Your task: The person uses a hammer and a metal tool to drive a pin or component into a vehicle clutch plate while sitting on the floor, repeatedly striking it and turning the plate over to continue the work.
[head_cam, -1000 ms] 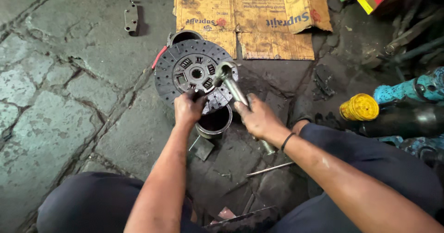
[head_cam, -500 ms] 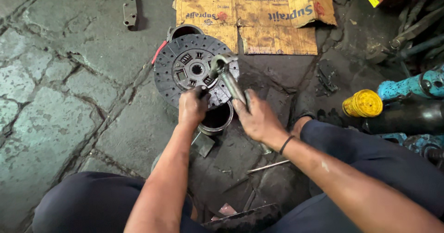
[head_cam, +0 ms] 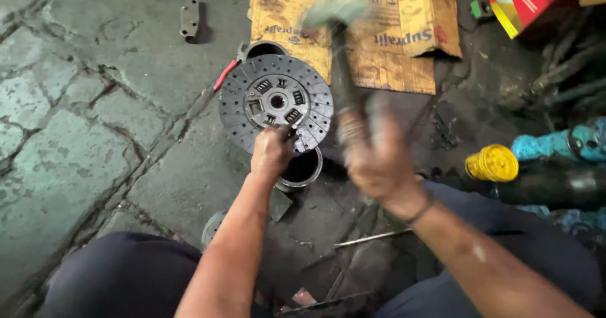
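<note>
Change since earlier frames: my right hand (head_cam: pixel 379 160) has lifted the hammer (head_cam: pixel 341 72) off the clutch disc (head_cam: pixel 278 101); the head, which lay against the disc's hub, is now raised and blurred over the cardboard (head_cam: pixel 391 46). My left hand has stayed at the disc's near edge.

Left hand (head_cam: pixel 273 152): fingers curled and pressed together on the near rim of the clutch disc, pinching something small and dark that I cannot make out.

Right hand: closed in a fist around the lower end of the hammer handle; blurred by motion, so single fingers are not clear. A dark band sits on the wrist.

Metal ring (head_cam: pixel 302 169): just right of my left hand, partly under the disc's near edge, touching the ground.

Thin metal rod (head_cam: pixel 372 236): lying flat on the ground below my right hand, nearer to me than either hand.

Clutch disc: directly beyond my left hand, lying flat, grey friction face up, springs around the centre hub.

Red-handled tool (head_cam: pixel 225 75): beyond and left of my left hand, at the disc's far-left edge.

Yellow ribbed part (head_cam: pixel 492 162): well to the right of my right hand.

Cardboard: beyond both hands, flat on the ground, past the disc.

Metal bracket (head_cam: pixel 189 18): farthest, beyond and left of my left hand, on the stone paving (head_cam: pixel 76 103).
</note>
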